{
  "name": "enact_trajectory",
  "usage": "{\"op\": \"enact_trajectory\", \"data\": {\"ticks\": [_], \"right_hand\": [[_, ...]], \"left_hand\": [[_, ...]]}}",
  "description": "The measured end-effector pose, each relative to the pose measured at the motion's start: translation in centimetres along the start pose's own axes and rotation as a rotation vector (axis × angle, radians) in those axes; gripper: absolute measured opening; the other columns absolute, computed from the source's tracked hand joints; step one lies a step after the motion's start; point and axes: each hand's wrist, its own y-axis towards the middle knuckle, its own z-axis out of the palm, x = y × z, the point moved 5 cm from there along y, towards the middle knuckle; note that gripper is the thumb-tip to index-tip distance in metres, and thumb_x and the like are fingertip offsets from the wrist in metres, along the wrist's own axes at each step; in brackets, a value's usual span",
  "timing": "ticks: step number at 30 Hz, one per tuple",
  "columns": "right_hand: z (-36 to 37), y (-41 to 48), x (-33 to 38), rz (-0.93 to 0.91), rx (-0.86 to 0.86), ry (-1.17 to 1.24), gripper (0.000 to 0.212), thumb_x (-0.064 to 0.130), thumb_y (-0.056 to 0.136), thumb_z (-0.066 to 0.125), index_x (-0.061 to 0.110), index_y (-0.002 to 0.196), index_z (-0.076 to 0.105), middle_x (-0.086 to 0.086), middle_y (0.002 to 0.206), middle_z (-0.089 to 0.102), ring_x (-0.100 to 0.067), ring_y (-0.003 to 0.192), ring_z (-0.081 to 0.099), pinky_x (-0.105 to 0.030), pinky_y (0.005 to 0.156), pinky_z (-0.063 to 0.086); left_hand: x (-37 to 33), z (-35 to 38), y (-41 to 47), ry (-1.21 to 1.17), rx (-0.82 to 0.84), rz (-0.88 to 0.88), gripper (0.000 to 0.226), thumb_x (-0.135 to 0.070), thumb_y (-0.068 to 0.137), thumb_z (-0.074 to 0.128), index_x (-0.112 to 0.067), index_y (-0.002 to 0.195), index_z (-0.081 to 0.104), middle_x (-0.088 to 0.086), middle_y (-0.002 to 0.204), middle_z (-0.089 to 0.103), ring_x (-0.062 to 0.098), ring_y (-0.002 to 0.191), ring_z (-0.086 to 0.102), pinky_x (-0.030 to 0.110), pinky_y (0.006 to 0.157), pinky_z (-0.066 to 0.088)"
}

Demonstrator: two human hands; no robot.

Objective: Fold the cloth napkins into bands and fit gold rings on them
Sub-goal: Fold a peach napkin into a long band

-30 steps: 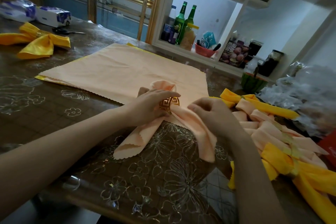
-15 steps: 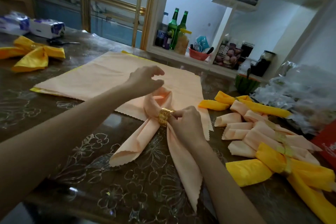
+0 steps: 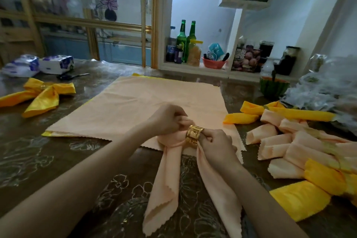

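Working at near edge of the flat peach cloth [image 3: 154, 106], spread on the table [image 3: 58, 156]. Pinching w/ left hand [image 3: 166, 120] the bunched loop of a peach napkin [image 3: 170, 170], fingers curled tight on the fabric, just over that near edge. Gripping w/ right hand [image 3: 216, 145] the gold ring [image 3: 193, 136], thumb & fingers closed round its right side, also at near edge of the cloth, toward its right corner. Has the ring on the napkin, round the gathered middle, tilted. Below it, two napkin tails spreading apart, lying off the cloth on bare table toward the camera, zigzag-cut ends visible.

Left of the cloth, well apart: a yellow napkin bow [image 3: 42, 94]. Past far-left corner of the cloth: scissors [image 3: 71, 76] & tissue packs [image 3: 56, 63]. Right of the cloth, near: pile of peach & yellow napkins [image 3: 301, 141], exact no. cannot tell. Past far-right corner: half watermelon [image 3: 274, 88] & clear plastic bags [image 3: 318, 92], blurred.
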Motion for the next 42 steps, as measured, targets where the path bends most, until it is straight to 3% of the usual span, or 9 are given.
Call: {"op": "enact_trajectory", "data": {"ticks": [5,8,13,20,25,29,34,39,42], "right_hand": [[-0.3,0.1,0.2,-0.091,-0.057,0.105,0.025,0.021,0.094,0.053,0.021,0.115,0.067,-0.001,0.115,0.059,-0.021,0.108,0.051,-0.039,0.097,0.038],[-0.9,-0.2,0.9,-0.218,0.081,0.194,0.023,0.01,0.091,0.056,0.01,0.112,0.067,-0.002,0.111,0.057,-0.013,0.099,0.053,-0.014,0.083,0.043],[-0.8,-1.0,1.6,-0.408,0.181,0.009,0.021,0.013,0.09,0.058,0.007,0.107,0.069,0.001,0.103,0.054,-0.01,0.09,0.052,-0.013,0.076,0.042],[-1.5,-0.4,2.0,-0.447,0.087,0.015,0.019,0.016,0.089,0.06,0.007,0.102,0.072,0.0,0.107,0.055,-0.008,0.094,0.051,-0.014,0.078,0.042],[-1.3,-0.5,1.4,-0.414,0.101,0.057,0.018,0.012,0.091,0.056,0.005,0.095,0.072,-0.003,0.108,0.051,-0.009,0.096,0.048,-0.01,0.077,0.039],[-1.6,-0.3,1.5,-0.394,0.116,0.102,0.019,0.015,0.093,0.055,0.007,0.096,0.072,0.002,0.114,0.045,-0.007,0.103,0.047,-0.003,0.078,0.038],[-3.6,0.0,0.9,-0.349,0.009,0.096,0.018,0.02,0.092,0.057,0.009,0.095,0.071,0.006,0.112,0.05,-0.005,0.101,0.049,-0.008,0.079,0.038],[-2.6,-0.2,0.4,-0.124,0.178,0.314,0.027,0.044,0.094,0.045,0.022,0.097,0.06,0.006,0.092,0.061,-0.011,0.088,0.057,-0.024,0.074,0.044],[-2.4,-0.2,0.0,-0.012,0.151,0.448,0.037,0.045,0.092,0.048,0.013,0.104,0.063,0.0,0.092,0.066,-0.013,0.085,0.061,-0.023,0.068,0.043]], "left_hand": [[-0.8,-1.0,-2.2,-0.022,0.09,0.118,0.018,-0.005,0.085,0.061,-0.014,0.097,0.071,-0.006,0.091,0.065,0.003,0.08,0.056,0.004,0.068,0.043],[-1.2,-1.9,-2.6,-0.095,0.165,0.122,0.015,-0.012,0.082,0.068,-0.016,0.095,0.073,-0.006,0.09,0.069,0.007,0.082,0.062,0.016,0.074,0.049],[-1.2,-0.4,-3.3,-0.135,0.148,0.103,0.006,-0.016,0.079,0.072,-0.017,0.084,0.075,-0.005,0.076,0.071,0.011,0.069,0.064,0.026,0.067,0.052],[-2.1,-1.4,-3.8,-0.299,0.399,0.009,0.042,-0.024,0.085,0.066,-0.031,0.124,0.054,-0.017,0.112,0.058,0.0,0.102,0.055,0.014,0.08,0.045],[-3.4,-0.2,-4.0,0.028,0.208,0.185,0.056,-0.041,0.07,0.077,-0.025,0.122,0.061,-0.006,0.117,0.063,0.011,0.105,0.056,0.035,0.094,0.044],[-3.3,-0.6,-3.9,0.055,0.175,0.183,0.054,-0.041,0.072,0.076,-0.021,0.119,0.061,-0.003,0.112,0.064,0.01,0.097,0.055,0.027,0.087,0.044],[-2.4,-1.3,-3.6,0.16,0.161,0.135,0.05,-0.041,0.073,0.075,-0.021,0.116,0.059,-0.003,0.107,0.064,0.016,0.097,0.057,0.035,0.088,0.048],[-2.1,-1.8,-3.7,0.073,0.04,0.177,0.047,-0.034,0.074,0.076,-0.025,0.117,0.059,-0.011,0.1,0.056,0.01,0.095,0.054,0.029,0.085,0.046],[-3.0,-1.8,-3.9,-0.004,-0.047,0.255,0.057,-0.034,0.072,0.076,-0.022,0.125,0.057,-0.007,0.11,0.057,0.01,0.098,0.052,0.031,0.087,0.047]]}}
